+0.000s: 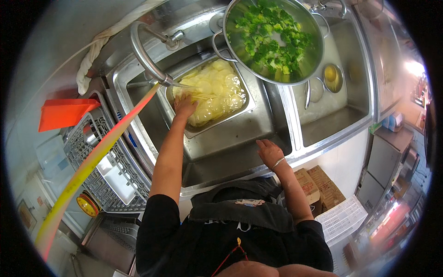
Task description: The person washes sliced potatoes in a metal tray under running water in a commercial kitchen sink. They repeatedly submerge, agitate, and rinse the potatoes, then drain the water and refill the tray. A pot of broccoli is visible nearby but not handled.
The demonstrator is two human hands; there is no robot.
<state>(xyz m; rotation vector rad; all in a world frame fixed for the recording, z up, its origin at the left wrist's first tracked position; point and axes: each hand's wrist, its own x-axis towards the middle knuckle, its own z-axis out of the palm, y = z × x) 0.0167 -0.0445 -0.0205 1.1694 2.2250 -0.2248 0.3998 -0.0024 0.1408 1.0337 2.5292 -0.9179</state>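
My left hand [186, 106] reaches into a rectangular steel pan [250, 101], its fingertips among pale yellow round slices, perhaps potato [216, 90]. The slices lie in water. Whether those fingers grip any slice is hidden. A stream from the curved steel faucet [147, 59] runs into the pan beside that hand. The pan sits in the left sink basin [228, 142], toward its back. Over the basin's front right part hovers my right hand [270, 152], holding nothing, a bracelet at its wrist.
A large steel pot [320, 65] of broccoli in water stands across the sink divider. The right basin [322, 128] holds a small metal bowl [333, 78] and a ladle [307, 95]. At left are a dish rack [93, 173] and an orange-red container [65, 112]. Cardboard boxes [322, 187] sit below right.
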